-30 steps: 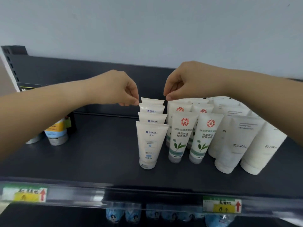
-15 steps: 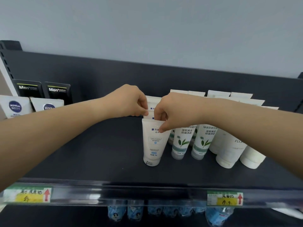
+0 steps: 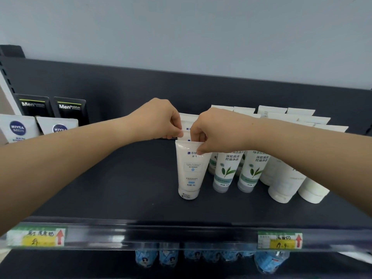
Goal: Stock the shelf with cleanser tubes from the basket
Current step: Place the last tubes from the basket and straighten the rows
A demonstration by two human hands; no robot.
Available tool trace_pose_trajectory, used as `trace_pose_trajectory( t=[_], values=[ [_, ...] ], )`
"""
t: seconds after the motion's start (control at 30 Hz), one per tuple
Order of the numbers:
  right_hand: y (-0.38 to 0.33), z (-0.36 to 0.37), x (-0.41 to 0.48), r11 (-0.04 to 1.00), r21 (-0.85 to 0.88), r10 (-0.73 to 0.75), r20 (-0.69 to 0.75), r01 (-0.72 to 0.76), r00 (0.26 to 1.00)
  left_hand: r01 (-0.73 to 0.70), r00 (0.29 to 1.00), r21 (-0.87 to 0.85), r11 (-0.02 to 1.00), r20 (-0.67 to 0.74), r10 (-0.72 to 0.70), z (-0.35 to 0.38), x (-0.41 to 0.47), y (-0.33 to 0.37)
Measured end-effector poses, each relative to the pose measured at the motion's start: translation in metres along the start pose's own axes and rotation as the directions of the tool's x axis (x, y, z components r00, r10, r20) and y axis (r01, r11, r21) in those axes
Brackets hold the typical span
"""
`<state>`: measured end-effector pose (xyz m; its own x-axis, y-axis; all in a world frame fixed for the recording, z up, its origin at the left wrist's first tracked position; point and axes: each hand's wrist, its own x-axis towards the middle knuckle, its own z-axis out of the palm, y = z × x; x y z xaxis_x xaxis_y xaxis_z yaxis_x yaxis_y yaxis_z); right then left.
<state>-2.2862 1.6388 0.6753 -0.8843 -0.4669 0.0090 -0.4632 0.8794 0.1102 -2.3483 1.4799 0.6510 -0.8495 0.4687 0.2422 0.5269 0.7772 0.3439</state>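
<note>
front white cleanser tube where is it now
Head view: the front white tube stands cap-down on the shelf, left of the green-leaf tubes; the right hand pinches its top, the left hand the tube behind.

Shelf [image 3: 100, 188]: bare span found between Nivea tubes [image 3: 19, 127] and white tube row [image 3: 190, 168]; right side blocked by packed tubes [image 3: 225, 170].

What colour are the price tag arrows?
Red; the arrows show best in the head view.
</note>
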Motion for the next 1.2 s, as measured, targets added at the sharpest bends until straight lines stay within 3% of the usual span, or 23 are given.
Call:
trace_pose_trajectory(
  t=[0.53,0.73,1.2],
  values=[
    [-0.002,0.004,-0.007,0.999,0.002,0.036,0.01,-0.036,0.999,-0.013,1.0,-0.015,1.0,0.003,0.013,0.0,-0.01,0.003],
    [-0.006,0.007,-0.009,0.998,-0.018,0.054,0.016,-0.054,0.998,-0.016,1.0,0.056,0.998,-0.017,0.017,0.002,-0.021,0.0],
    [-0.011,0.004,-0.021,0.995,0.048,0.089,-0.023,-0.088,0.996,0.122,0.992,0.095,0.988,-0.053,-0.117,-0.015,-0.073,-0.002]
  ],
)
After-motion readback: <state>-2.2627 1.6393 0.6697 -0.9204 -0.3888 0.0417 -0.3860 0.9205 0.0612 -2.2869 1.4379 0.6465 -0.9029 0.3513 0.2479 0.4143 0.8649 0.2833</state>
